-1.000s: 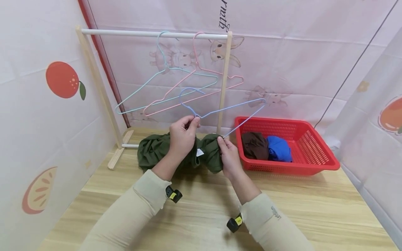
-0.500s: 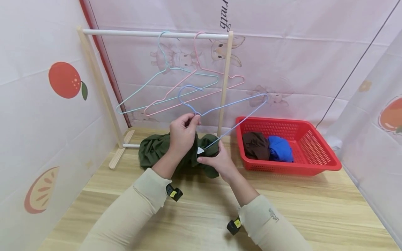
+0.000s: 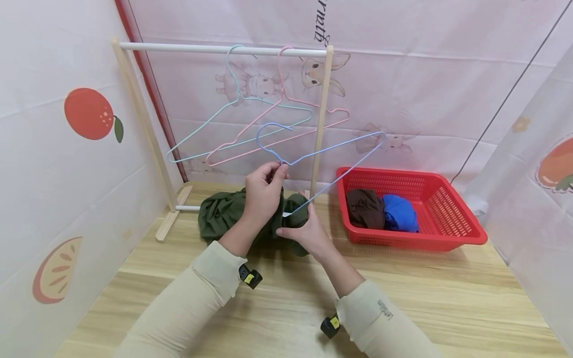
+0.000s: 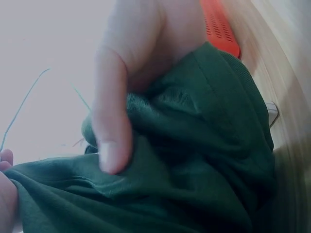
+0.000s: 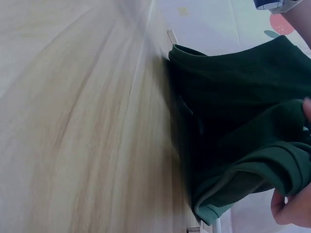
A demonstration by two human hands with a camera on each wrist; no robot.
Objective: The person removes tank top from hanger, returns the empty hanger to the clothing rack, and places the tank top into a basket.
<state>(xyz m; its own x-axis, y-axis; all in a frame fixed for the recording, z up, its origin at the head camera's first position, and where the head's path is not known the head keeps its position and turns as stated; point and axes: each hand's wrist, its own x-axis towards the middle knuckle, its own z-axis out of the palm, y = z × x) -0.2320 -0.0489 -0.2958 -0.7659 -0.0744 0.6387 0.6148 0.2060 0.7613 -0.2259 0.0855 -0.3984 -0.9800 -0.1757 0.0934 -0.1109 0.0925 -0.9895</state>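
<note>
In the head view my left hand (image 3: 263,191) pinches the blue wire hanger (image 3: 335,147) at its neck, below the hook. Dark green cloth, seemingly a shirt (image 3: 221,214), lies bunched under that hand; the left wrist view shows its fabric (image 4: 194,174) drawn up to my left fingers (image 4: 6,189). The hanger's right end sticks out, tilted up; its left part is hidden by the hand and shirt. My right hand (image 3: 311,233) grips the shirt near the white label (image 3: 287,215), thumb in front. The hanger's bottom bar runs down beside that label.
A clothes rack (image 3: 224,48) stands behind, with a mint hanger (image 3: 201,127) and a pink hanger (image 3: 250,124) on its bar. At the right, a red basket (image 3: 447,219) holds brown cloth (image 3: 364,209) and blue cloth (image 3: 400,214). Everything rests on a wooden table (image 3: 277,318).
My right hand has shifted left from the shirt's right edge to beside its label. The hanger's right end has risen, and more of its bottom bar shows. My left hand keeps its pinch.
</note>
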